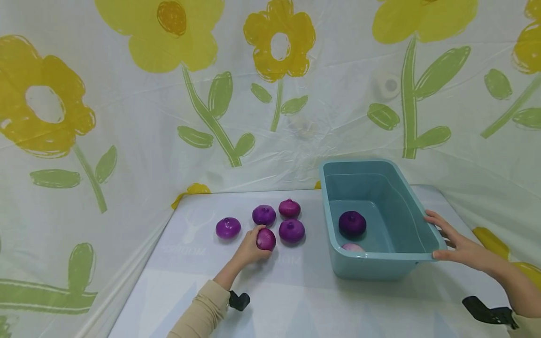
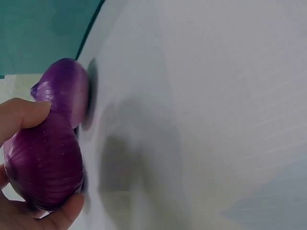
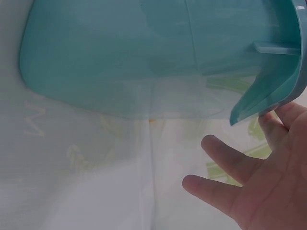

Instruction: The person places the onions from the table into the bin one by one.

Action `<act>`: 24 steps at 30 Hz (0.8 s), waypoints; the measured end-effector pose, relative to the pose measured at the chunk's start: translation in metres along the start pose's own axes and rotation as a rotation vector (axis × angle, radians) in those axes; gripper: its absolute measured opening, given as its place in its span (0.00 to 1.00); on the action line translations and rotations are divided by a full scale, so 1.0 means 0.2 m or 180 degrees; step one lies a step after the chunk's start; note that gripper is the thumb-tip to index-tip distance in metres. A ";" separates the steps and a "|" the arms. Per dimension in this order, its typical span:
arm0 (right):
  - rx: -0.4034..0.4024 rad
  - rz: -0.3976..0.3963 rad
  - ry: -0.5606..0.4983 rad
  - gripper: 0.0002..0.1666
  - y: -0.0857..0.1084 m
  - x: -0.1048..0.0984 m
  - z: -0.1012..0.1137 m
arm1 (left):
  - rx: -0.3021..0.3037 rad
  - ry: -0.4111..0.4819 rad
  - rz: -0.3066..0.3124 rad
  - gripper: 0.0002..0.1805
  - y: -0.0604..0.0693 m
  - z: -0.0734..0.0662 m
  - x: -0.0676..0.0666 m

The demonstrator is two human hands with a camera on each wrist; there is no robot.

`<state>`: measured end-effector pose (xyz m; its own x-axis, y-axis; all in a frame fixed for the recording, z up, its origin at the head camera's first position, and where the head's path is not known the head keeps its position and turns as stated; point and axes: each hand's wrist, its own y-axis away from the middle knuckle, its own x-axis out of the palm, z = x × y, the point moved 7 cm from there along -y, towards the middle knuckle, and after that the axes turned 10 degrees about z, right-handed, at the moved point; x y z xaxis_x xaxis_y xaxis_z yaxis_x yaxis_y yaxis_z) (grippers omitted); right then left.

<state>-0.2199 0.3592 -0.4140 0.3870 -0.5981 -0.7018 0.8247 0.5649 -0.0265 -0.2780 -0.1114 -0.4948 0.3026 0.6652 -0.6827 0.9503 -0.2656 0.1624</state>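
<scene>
My left hand (image 1: 250, 248) grips a red onion (image 1: 266, 239) at the middle of the table, thumb and fingers curled around it. The left wrist view shows the same onion (image 2: 47, 162) between thumb and fingertips, with another onion (image 2: 67, 91) just beyond. My right hand (image 1: 465, 249) touches the right rim of a blue-green bin (image 1: 380, 267) near its front corner. In the right wrist view the fingers (image 3: 225, 158) are spread, two of them clear of the bin and others at its rim (image 3: 276, 103). A dark onion (image 1: 352, 224) and a paler one (image 1: 352, 247) lie inside the bin.
Behind and beside my left hand sit several purple onions (image 1: 228, 228), some close together between the hand and the bin. A flower-patterned sheet (image 1: 279, 155) hangs behind the white table (image 1: 296, 291).
</scene>
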 end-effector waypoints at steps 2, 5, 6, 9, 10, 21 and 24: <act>0.0007 -0.0003 0.0007 0.50 0.00 0.00 0.00 | -0.0050 0.0008 0.0045 0.44 -0.01 0.00 -0.01; 0.0005 0.0002 0.0001 0.49 0.00 0.00 0.00 | -0.0117 0.0047 0.0096 0.44 -0.01 -0.02 -0.04; -0.0001 -0.0001 0.0002 0.49 0.00 0.00 0.01 | -0.0110 0.0050 0.0102 0.44 -0.02 -0.03 -0.05; -0.0020 -0.0008 -0.0004 0.49 0.00 0.00 0.01 | -0.0091 0.0044 0.0094 0.44 -0.03 -0.06 -0.08; -0.0025 -0.0008 -0.0003 0.49 0.00 0.00 0.01 | -0.0075 0.0036 0.0080 0.45 -0.04 -0.07 -0.09; -0.0016 -0.0006 0.0019 0.49 0.00 0.00 0.00 | 0.0050 0.0104 0.0125 0.44 -0.09 -0.20 -0.19; -0.0017 -0.0010 0.0006 0.49 0.00 0.00 0.01 | 0.0161 0.0044 0.0130 0.43 -0.10 -0.24 -0.22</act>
<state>-0.2197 0.3585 -0.4130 0.3835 -0.5988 -0.7031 0.8237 0.5660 -0.0327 -0.3065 -0.1013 -0.4335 0.3423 0.6626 -0.6662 0.9324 -0.3273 0.1534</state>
